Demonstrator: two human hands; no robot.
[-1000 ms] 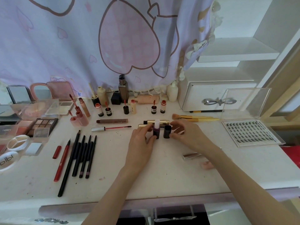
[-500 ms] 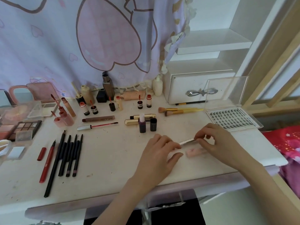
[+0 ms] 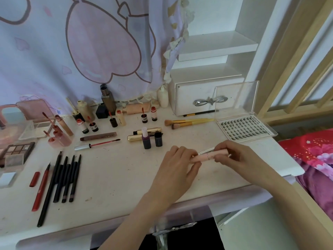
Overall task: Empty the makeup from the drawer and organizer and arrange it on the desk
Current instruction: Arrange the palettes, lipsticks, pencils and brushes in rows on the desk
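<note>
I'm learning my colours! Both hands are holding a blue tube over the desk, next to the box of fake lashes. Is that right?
Not quite: the tube is pink, not blue. The head view shows the left hand and right hand holding it over the desk, near the lash box.

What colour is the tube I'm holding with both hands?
Pale pink, with a thin silver ring around it; the pink tube shows clearly in the head view, between the left hand and right hand.

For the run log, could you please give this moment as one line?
left hand: holds pink cylindrical tube | right hand: holds tube, thin silver stick | white desk
</note>
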